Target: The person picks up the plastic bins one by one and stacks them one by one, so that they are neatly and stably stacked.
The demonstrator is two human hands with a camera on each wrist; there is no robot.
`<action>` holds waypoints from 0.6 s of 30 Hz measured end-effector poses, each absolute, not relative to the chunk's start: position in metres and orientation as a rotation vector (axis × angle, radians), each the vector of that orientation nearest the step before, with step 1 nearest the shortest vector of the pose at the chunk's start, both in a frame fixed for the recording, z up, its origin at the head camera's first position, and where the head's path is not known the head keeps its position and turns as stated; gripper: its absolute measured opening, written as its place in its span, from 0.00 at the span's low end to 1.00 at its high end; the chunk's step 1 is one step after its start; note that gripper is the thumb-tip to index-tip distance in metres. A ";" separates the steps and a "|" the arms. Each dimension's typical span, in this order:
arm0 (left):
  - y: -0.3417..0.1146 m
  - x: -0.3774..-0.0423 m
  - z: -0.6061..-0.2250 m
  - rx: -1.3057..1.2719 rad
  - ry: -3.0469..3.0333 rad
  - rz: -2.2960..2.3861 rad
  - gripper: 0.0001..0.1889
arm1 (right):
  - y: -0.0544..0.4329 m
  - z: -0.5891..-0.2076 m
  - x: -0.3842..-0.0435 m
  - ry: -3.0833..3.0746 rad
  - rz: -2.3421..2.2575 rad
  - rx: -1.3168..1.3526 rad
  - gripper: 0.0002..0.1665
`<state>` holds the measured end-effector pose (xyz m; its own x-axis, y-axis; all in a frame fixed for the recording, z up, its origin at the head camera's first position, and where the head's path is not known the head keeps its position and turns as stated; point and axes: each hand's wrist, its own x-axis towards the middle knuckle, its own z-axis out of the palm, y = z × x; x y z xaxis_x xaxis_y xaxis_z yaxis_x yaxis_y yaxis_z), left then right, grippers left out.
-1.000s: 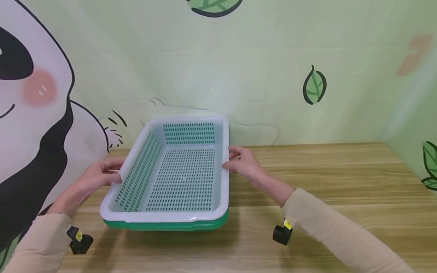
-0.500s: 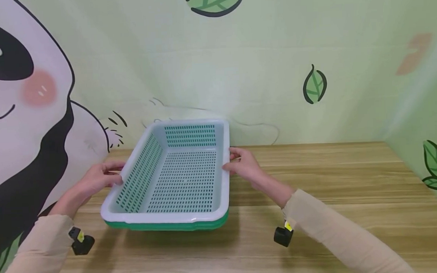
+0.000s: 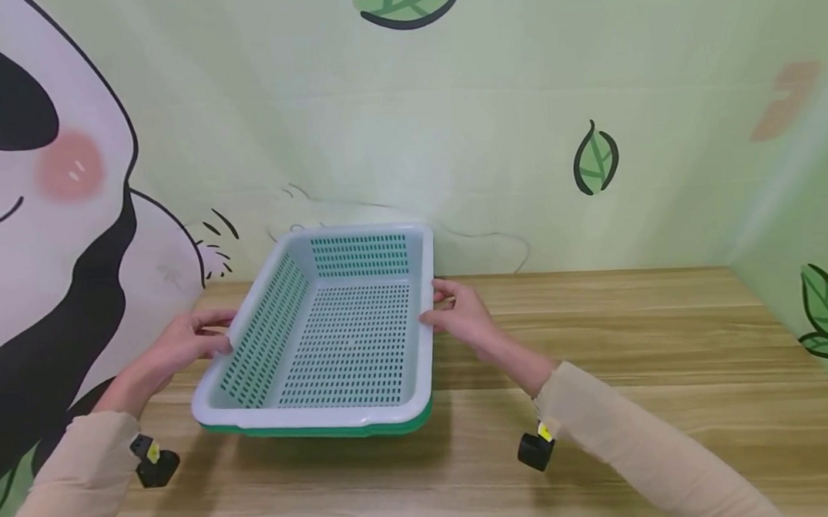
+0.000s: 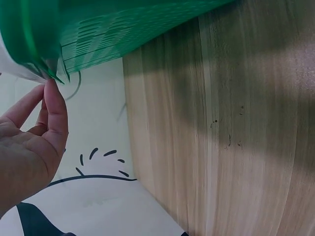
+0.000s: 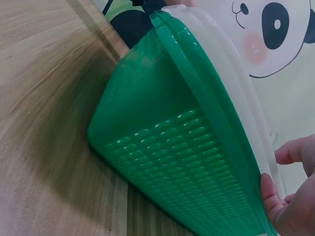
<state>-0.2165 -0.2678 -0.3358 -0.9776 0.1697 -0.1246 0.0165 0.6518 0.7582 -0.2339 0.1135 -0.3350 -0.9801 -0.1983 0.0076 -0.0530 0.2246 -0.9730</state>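
Observation:
A white perforated plastic basket (image 3: 351,338) sits nested inside a green one (image 3: 303,431), whose rim shows under the white front edge. My left hand (image 3: 182,342) pinches the white basket's left rim between thumb and fingers. On the opposite side, my right hand (image 3: 461,314) pinches its right rim. In the left wrist view the fingertips (image 4: 55,93) meet right at the rims, under the green basket's wall (image 4: 103,34). Seen by the right wrist camera, one finger (image 5: 290,152) lies on the white rim (image 5: 236,83) and another close against the green rim.
The baskets are over the left half of a wooden tabletop (image 3: 598,343). Behind it hangs a pale green backdrop (image 3: 506,154) with a printed panda (image 3: 80,250) and leaves. A small black wrist camera shows below each cuff.
The white basket's front rim has dipped slightly, leaving less green showing below it. Both hands keep their hold on the side rims and have barely moved.

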 end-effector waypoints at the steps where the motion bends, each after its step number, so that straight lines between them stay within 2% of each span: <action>1: -0.268 -0.216 -0.336 0.147 2.684 1.229 0.32 | 0.114 -0.335 -0.234 2.372 -1.864 -0.250 0.38; 18: -0.265 -0.215 -0.332 0.179 2.663 1.204 0.33 | 0.120 -0.342 -0.233 2.472 -1.774 -0.285 0.33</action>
<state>-0.2148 -0.2651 -0.3325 -0.9699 0.1969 -0.1430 0.0228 0.6585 0.7523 -0.2327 0.1196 -0.3421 -0.9790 -0.2001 0.0391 -0.1011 0.3097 -0.9454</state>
